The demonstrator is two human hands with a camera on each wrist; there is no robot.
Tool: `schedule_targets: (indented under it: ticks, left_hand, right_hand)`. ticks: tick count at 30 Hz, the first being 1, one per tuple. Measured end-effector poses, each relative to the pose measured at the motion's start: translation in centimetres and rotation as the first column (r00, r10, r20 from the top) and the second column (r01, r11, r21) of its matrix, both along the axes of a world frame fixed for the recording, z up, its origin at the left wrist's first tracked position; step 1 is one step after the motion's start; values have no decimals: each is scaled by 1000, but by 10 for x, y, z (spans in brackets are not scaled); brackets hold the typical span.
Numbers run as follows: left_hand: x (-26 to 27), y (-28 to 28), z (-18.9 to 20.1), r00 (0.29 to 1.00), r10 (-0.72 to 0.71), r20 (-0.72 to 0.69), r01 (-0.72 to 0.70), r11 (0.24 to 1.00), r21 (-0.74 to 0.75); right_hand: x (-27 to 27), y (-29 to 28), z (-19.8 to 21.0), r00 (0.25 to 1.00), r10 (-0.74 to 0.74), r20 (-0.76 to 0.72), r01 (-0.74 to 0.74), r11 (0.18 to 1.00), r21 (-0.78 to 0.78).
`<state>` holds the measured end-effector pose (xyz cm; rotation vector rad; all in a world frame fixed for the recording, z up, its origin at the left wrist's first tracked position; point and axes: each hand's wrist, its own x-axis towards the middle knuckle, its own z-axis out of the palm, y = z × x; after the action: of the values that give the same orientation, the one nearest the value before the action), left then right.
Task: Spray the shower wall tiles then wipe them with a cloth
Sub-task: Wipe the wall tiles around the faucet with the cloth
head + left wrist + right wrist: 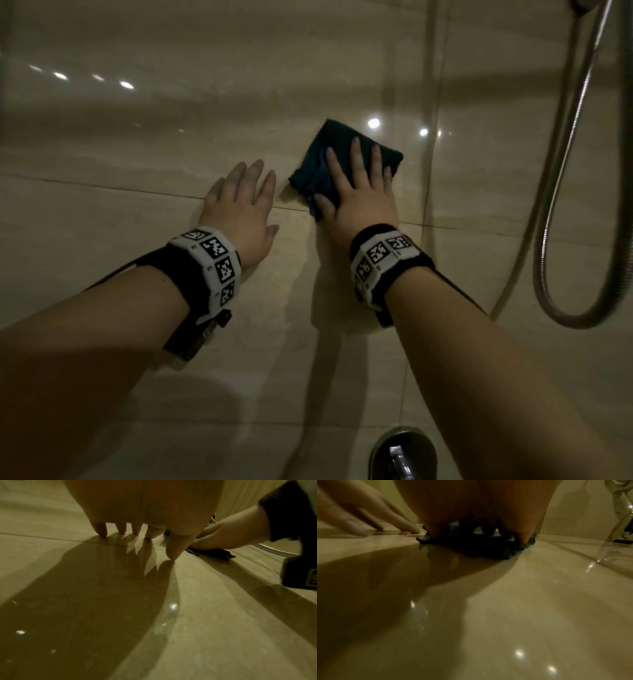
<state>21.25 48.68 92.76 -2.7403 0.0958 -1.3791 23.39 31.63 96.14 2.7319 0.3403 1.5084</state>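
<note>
A folded dark blue cloth (pixel 327 150) lies flat against the glossy beige wall tiles (pixel 171 137). My right hand (pixel 356 185) presses it to the wall with straight, spread fingers. In the right wrist view the cloth (pixel 488 550) bulges out from under those fingers. My left hand (pixel 239 202) rests flat on the bare tile just left of the cloth, fingers straight and holding nothing. The left wrist view has its fingertips (pixel 102 532) touching the tile, with the cloth (pixel 217 553) and right hand (pixel 228 538) beyond. No spray bottle is in view.
A metal shower hose (pixel 561 192) hangs in a loop at the right. A chrome mixer tap (pixel 402 452) juts out below my right forearm. Grout lines (pixel 137 190) cross the wall under both hands. Open tile spreads to the left and above.
</note>
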Motion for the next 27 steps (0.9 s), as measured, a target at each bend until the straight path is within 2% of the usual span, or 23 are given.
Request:
schedule_targets:
  ticks: [5,8,13,21,24,27]
  left_hand:
    - [-1,-9,-3,999,-41,-20,40,999,-35]
    - [-2,-14,-2,998,-48,-35,47,998,-36]
    - [-1,-28,1,997,-73,-8,73,997,-23]
    - [2,-37,2,995,-95,7,95,994,-54]
    - [0,-37,3,992,-126,21,127,988,-82]
    - [-3,-38,2,970,-218,110,231,964,-131]
  right_hand:
    - [-6,-28,-54,998,-6,-69,3,999,-48]
    - [-7,-42,-64,996,-19,-91,11,996,-92]
    - [-4,-49,-51,994,-40,-97,28,992,-127]
    - [-5,-64,13,996,-48,-72,44,997,-57]
    - [-4,-64,15,999,-23,-47,21,999,-38]
    - [-3,-63,3,999,-21,-44,19,999,-36]
